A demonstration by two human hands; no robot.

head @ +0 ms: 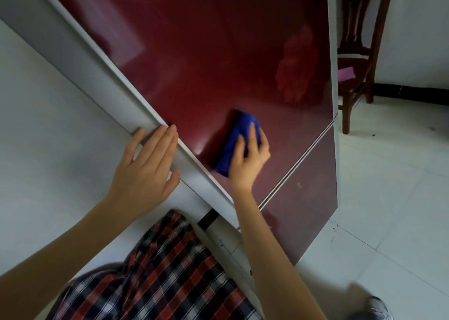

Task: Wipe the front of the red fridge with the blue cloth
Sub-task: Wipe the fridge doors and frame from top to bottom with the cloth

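The red fridge (206, 52) fills the upper middle of the head view, its glossy front tilted by my camera angle. A folded blue cloth (234, 139) lies flat against the lower part of the upper door, just above the seam between the two doors. My right hand (247, 159) presses on the cloth with fingers spread over it. My left hand (145, 171) rests flat on the fridge's grey side edge (97, 74), fingers together, thumb hooked over the front corner, holding nothing.
A dark wooden chair (357, 59) stands to the right of the fridge with a pink item (346, 73) on its seat. White tiled floor (388, 198) lies below right. A white wall (36, 125) runs along the left. My plaid shirt (158, 271) shows at the bottom.
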